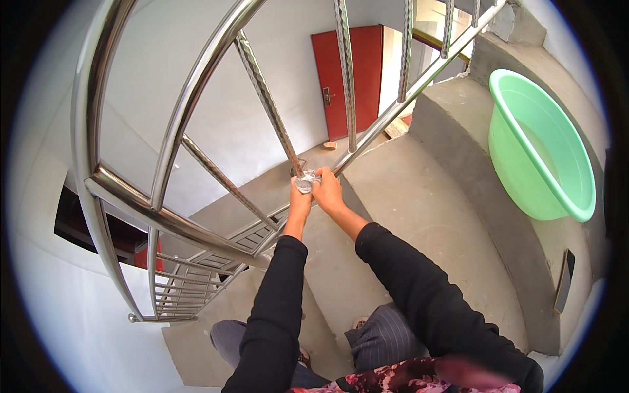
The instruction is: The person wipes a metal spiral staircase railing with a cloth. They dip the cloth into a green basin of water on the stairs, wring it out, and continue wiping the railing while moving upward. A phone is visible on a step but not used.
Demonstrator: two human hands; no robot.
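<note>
Both my hands meet at the lower end of a twisted metal baluster (270,100) of a stair railing. A crumpled grey-white cloth (307,182) is wrapped about the baluster's foot. My left hand (299,199) grips the cloth from the left, and my right hand (328,189) grips it from the right, with its thumb and fingers bent over it. The baluster's very foot is hidden by the cloth and hands. Polished steel handrails (196,88) curve up at the left, and the sloping bottom rail (373,132) runs up to the right.
A light green plastic basin (516,152) stands on a concrete step at the right. A flat dark phone-like object (565,280) lies on a step below it. Beyond the railing are a red door (349,81) and a brick piece (329,146). Concrete steps (417,196) curve around me.
</note>
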